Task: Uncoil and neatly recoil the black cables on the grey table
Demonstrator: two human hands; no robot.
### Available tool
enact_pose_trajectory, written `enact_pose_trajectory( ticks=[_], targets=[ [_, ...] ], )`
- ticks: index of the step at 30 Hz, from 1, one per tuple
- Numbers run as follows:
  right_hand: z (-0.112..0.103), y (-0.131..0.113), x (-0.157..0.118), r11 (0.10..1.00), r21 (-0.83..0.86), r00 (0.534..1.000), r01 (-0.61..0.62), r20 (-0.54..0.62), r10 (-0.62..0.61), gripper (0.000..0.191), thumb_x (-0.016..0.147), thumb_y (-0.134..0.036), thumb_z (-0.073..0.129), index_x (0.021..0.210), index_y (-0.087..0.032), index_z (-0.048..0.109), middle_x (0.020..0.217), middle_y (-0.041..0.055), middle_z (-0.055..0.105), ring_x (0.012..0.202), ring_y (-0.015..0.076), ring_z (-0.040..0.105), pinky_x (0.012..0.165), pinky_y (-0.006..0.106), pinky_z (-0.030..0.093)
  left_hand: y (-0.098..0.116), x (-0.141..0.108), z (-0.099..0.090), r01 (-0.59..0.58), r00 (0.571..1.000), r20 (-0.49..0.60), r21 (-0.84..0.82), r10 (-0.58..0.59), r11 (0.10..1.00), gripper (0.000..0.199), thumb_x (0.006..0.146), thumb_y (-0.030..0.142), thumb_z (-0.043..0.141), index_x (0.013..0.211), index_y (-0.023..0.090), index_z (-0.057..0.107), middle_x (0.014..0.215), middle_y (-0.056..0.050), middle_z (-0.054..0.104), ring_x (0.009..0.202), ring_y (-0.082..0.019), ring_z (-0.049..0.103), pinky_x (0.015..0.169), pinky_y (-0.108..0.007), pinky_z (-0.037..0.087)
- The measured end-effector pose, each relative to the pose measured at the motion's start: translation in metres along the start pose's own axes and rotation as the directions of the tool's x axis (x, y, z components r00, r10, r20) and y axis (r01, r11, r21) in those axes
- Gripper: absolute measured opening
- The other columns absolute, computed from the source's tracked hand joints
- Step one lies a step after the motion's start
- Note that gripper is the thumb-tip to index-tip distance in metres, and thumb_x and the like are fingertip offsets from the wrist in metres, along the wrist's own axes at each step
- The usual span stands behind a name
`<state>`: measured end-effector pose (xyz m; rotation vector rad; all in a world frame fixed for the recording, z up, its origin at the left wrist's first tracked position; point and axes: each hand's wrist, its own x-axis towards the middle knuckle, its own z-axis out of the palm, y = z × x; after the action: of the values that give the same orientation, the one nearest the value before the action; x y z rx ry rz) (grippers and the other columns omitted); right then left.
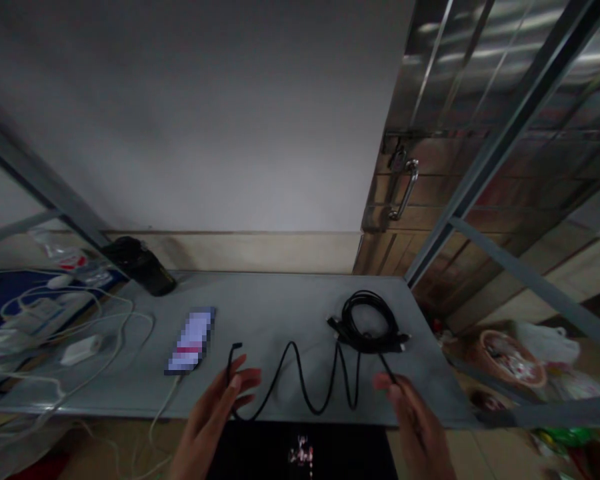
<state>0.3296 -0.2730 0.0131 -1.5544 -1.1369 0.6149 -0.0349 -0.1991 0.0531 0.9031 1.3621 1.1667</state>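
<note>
A thin black cable (313, 408) runs in wavy bends across the grey shelf. Near its left end, my left hand (215, 407) pinches it between thumb and fingers, with the small plug (237, 345) sticking up above. At the right, my right hand (413, 413) has its thumb and fingers closed on another black stretch of the cable, just below the coil. That coil of black cable (370, 323) lies on the shelf with connector ends poking out left and right. Whether the wavy cable and the coil are one piece I cannot tell.
A phone (191, 340) with a white cord lies left of my left hand. Farther left are a white charger (81, 350), tangled white cords and a dark bottle-like object (143, 265). A metal frame post (480, 173) rises at the right. Below the shelf edge is a black surface (260, 453).
</note>
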Motion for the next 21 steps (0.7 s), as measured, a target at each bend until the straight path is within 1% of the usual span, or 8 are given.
enact_pose_trajectory(
  ticks=[2,5,9,12,14,16,19,21],
  targets=[
    [0.037,-0.005,-0.014,0.996,-0.016,0.992,0.086,0.098,-0.084,0.041,0.116,-0.056,0.056,0.139,-0.030,0.078,0.140,0.0070,0.080,0.137,0.0280,0.073,0.118,0.038,0.058,-0.008,-0.003,0.019,0.056,0.996,0.071,-0.058,-0.052,0.997,0.084,0.085,0.076,0.086,0.150,0.025,0.071,0.138,-0.016,0.083,0.130,-0.040,0.078,0.112,-0.055,0.063],
    [0.090,-0.006,-0.037,0.959,-0.006,0.926,0.284,0.260,-0.273,0.041,0.119,-0.048,0.049,0.147,-0.031,0.074,0.140,0.0090,0.080,0.129,0.0279,0.078,0.110,0.037,0.063,-0.019,-0.006,0.044,0.162,0.977,0.167,-0.181,-0.133,0.970,0.088,0.087,0.079,0.082,0.154,0.024,0.068,0.143,-0.018,0.080,0.134,-0.039,0.076,0.121,-0.059,0.056],
    [0.141,-0.002,-0.059,0.907,0.029,0.828,0.421,0.397,-0.397,0.042,0.121,-0.042,0.038,0.154,-0.033,0.064,0.129,0.0090,0.083,0.115,0.0277,0.082,0.098,0.037,0.067,-0.025,-0.006,0.062,0.250,0.962,0.179,-0.284,-0.205,0.926,0.075,0.083,0.078,0.086,0.132,0.021,0.082,0.127,-0.016,0.086,0.122,-0.038,0.081,0.119,-0.055,0.058],
    [0.155,-0.003,-0.058,0.893,0.051,0.804,0.447,0.416,-0.426,0.039,0.120,-0.033,0.037,0.153,-0.030,0.058,0.125,0.0108,0.082,0.111,0.0280,0.081,0.095,0.039,0.067,-0.021,-0.003,0.066,0.247,0.964,0.187,-0.354,-0.190,0.902,0.058,0.082,0.071,0.090,0.110,0.020,0.086,0.102,-0.011,0.086,0.088,-0.029,0.081,0.092,-0.044,0.067],
    [0.154,-0.009,-0.048,0.877,0.085,0.752,0.473,0.479,-0.453,0.037,0.117,-0.021,0.044,0.150,-0.029,0.057,0.127,0.0104,0.080,0.114,0.0274,0.079,0.098,0.039,0.065,-0.016,-0.001,0.066,0.259,0.956,0.239,-0.416,-0.170,0.871,0.051,0.084,0.064,0.093,0.108,0.019,0.085,0.083,-0.004,0.077,0.068,-0.019,0.070,0.075,-0.035,0.063],
    [0.150,-0.016,-0.036,0.865,0.101,0.696,0.491,0.552,-0.459,0.038,0.110,-0.012,0.053,0.144,-0.028,0.058,0.128,0.0090,0.079,0.119,0.0273,0.077,0.103,0.040,0.064,-0.010,0.001,0.067,0.278,0.945,0.289,-0.463,-0.153,0.842,0.049,0.084,0.060,0.095,0.107,0.018,0.084,0.068,0.004,0.060,0.059,-0.012,0.056,0.072,-0.029,0.059],
    [0.146,-0.024,-0.020,0.846,0.029,0.677,0.532,0.586,-0.445,0.039,0.103,-0.008,0.069,0.137,-0.026,0.061,0.131,0.0078,0.079,0.123,0.0287,0.075,0.110,0.043,0.061,-0.005,0.007,0.069,0.302,0.933,0.328,-0.484,-0.150,0.821,0.049,0.087,0.060,0.093,0.110,0.018,0.084,0.061,0.012,0.035,0.051,-0.007,0.036,0.078,-0.027,0.057],
    [0.148,-0.024,-0.010,0.803,-0.038,0.660,0.595,0.593,-0.461,0.042,0.101,-0.013,0.080,0.137,-0.025,0.062,0.129,0.0068,0.080,0.121,0.0284,0.076,0.116,0.046,0.058,-0.004,0.015,0.069,0.304,0.927,0.341,-0.438,-0.157,0.846,0.054,0.092,0.067,0.086,0.116,0.018,0.084,0.060,0.013,0.027,0.049,-0.007,0.028,0.079,-0.029,0.058]
  ],
)
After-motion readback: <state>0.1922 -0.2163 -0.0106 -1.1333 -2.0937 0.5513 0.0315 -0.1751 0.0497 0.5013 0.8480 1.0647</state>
